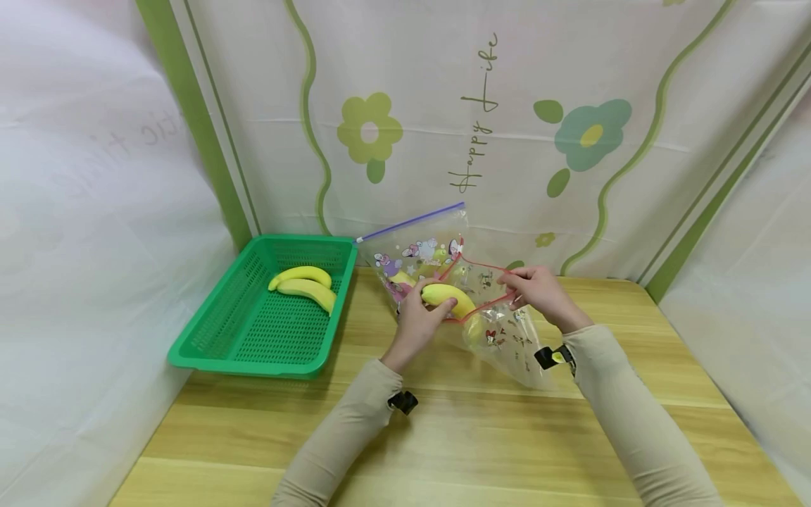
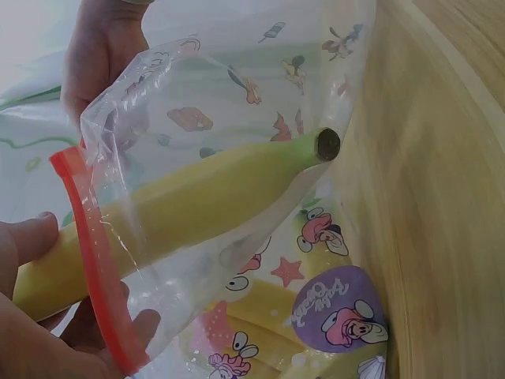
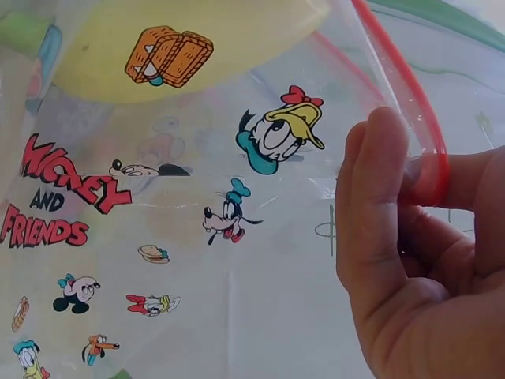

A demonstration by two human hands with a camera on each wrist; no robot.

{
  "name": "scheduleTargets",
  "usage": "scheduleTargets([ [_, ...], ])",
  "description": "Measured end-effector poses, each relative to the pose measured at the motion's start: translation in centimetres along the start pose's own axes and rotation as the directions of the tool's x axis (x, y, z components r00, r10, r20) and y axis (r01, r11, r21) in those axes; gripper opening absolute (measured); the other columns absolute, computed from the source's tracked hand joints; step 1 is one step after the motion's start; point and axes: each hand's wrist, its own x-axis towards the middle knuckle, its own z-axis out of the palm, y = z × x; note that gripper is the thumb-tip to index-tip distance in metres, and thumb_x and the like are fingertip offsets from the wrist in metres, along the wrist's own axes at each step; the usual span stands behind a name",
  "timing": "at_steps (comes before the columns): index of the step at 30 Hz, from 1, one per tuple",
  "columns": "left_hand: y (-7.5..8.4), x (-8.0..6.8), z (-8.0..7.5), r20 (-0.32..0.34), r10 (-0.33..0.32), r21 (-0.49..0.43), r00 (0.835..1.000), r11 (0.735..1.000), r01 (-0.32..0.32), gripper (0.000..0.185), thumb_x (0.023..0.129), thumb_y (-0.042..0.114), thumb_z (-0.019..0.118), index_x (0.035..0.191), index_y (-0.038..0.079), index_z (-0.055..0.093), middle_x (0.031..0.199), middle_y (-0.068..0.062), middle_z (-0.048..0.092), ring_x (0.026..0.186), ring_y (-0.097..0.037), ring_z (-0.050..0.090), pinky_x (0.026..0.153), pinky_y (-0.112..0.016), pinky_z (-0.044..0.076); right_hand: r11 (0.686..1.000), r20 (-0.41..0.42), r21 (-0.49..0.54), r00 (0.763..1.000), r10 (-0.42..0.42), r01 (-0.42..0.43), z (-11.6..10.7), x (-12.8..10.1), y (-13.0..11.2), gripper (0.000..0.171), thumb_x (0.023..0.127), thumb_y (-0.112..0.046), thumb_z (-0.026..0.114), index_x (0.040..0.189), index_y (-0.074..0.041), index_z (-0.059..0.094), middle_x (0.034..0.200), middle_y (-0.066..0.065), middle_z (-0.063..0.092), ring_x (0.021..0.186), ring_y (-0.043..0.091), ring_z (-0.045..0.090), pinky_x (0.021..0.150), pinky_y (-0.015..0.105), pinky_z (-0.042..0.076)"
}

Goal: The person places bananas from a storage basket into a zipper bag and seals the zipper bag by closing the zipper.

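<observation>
My left hand (image 1: pixel 423 317) grips a yellow banana (image 1: pixel 447 297) at the red-edged mouth of a clear cartoon-printed zip bag (image 1: pixel 507 338). In the left wrist view the banana (image 2: pixel 197 209) points into the bag (image 2: pixel 260 95), its stem end inside and its near end in my fingers (image 2: pixel 28 237). My right hand (image 1: pixel 537 290) pinches the red zip edge (image 3: pixel 426 170) on the far side of the mouth, thumb (image 3: pixel 375 213) against the plastic. A second bag (image 1: pixel 421 253) with a purple zip stands behind, holding yellow fruit.
A green perforated basket (image 1: pixel 266 331) sits at the left of the wooden table (image 1: pixel 443 436) with two bananas (image 1: pixel 305 285) in it. A flower-printed curtain (image 1: pixel 507 120) closes the back and white sheets hang at both sides.
</observation>
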Motion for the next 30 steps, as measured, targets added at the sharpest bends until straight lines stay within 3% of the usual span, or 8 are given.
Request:
scheduleTargets([
  [3, 0.1, 0.0, -0.1, 0.012, 0.001, 0.041, 1.0, 0.999, -0.001, 0.051, 0.086, 0.023, 0.071, 0.126, -0.002, 0.052, 0.098, -0.01, 0.058, 0.078, -0.017, 0.059, 0.062, -0.026, 0.053, 1.0, -0.006, 0.0, 1.0, -0.002, 0.002, -0.1, -0.1, -0.1, 0.037, 0.097, -0.017, 0.053, 0.112, 0.016, 0.059, 0.077, 0.009, 0.057, 0.061, 0.012, 0.058, 0.061, 0.034, 0.056],
  [11, 0.3, -0.1, 0.1, 0.138, -0.032, 0.111, 0.99, 0.994, 0.017, 0.037, 0.093, 0.023, 0.062, 0.122, 0.003, 0.054, 0.094, -0.009, 0.058, 0.077, -0.015, 0.062, 0.062, -0.024, 0.054, 1.0, -0.002, -0.001, 1.0, -0.007, 0.007, 0.1, -0.3, -0.5, 0.035, 0.097, -0.017, 0.054, 0.113, 0.013, 0.061, 0.082, 0.016, 0.058, 0.06, 0.012, 0.058, 0.062, 0.037, 0.056],
  [17, 0.1, -0.3, 0.1, 0.179, -0.015, 0.244, 0.984, 0.969, -0.029, 0.032, 0.09, 0.025, 0.067, 0.117, 0.009, 0.06, 0.086, -0.003, 0.061, 0.064, -0.011, 0.056, 0.054, -0.024, 0.048, 1.0, -0.016, 0.003, 1.0, -0.024, 0.024, -0.1, -0.6, -1.0, 0.034, 0.096, -0.016, 0.055, 0.113, 0.013, 0.061, 0.077, 0.011, 0.061, 0.059, 0.013, 0.059, 0.06, 0.036, 0.056],
  [21, 0.3, -0.2, 0.0, 0.218, -0.032, 0.265, 0.975, 0.964, -0.028, 0.031, 0.088, 0.026, 0.069, 0.114, 0.01, 0.06, 0.085, 0.0, 0.062, 0.062, -0.01, 0.056, 0.052, -0.024, 0.047, 1.0, -0.021, 0.012, 0.999, -0.028, 0.028, -0.1, -0.7, -1.2, 0.035, 0.096, -0.017, 0.056, 0.113, 0.013, 0.062, 0.076, 0.011, 0.062, 0.058, 0.012, 0.059, 0.059, 0.034, 0.056],
  [25, 0.8, -0.1, -0.1, 0.279, -0.105, 0.292, 0.954, 0.956, 0.02, 0.031, 0.091, 0.024, 0.064, 0.118, 0.009, 0.06, 0.084, 0.0, 0.062, 0.058, -0.01, 0.052, 0.05, -0.024, 0.044, 0.999, -0.021, 0.015, 0.999, -0.03, 0.031, -0.2, -0.7, -1.2, 0.035, 0.096, -0.016, 0.056, 0.113, 0.014, 0.061, 0.076, 0.012, 0.062, 0.058, 0.012, 0.059, 0.058, 0.032, 0.056],
  [30, 1.4, 0.0, 0.1, 0.363, -0.207, 0.358, 0.909, 0.931, 0.069, 0.04, 0.09, 0.015, 0.057, 0.13, 0.006, 0.055, 0.089, -0.003, 0.062, 0.051, -0.009, 0.044, 0.046, -0.021, 0.039, 1.0, -0.025, 0.02, 0.999, -0.02, 0.021, -0.3, -0.8, -1.2, 0.035, 0.097, -0.016, 0.055, 0.113, 0.015, 0.06, 0.075, 0.009, 0.059, 0.057, 0.012, 0.059, 0.057, 0.029, 0.055],
])
